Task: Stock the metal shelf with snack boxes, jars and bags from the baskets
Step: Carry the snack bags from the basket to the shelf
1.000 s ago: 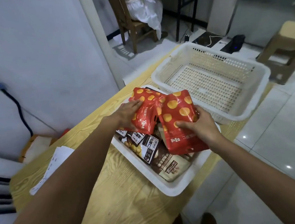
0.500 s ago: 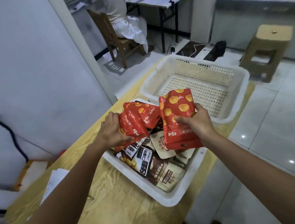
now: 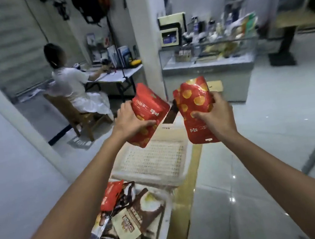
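Over the desk [image 3: 194, 160] with two white baskets, the far basket [image 3: 153, 159] and the near basket [image 3: 165, 217] of brown packets [image 3: 129, 224], two red bags with unreadable white writing stood roughly upright, the left bag [image 3: 147, 108] clamped in the left hand [image 3: 131, 122] grip, the right bag [image 3: 194, 106] in the right hand [image 3: 216, 116] grip.

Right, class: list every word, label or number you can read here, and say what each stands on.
Nothing reads clearly.
Left red bag, in left hand: white Chinese print, blurred.
Right red bag, in right hand: white Chinese print, upside down, blurred.
Brown bags in the near basket: lettering blurred.
Display counter items: too small.
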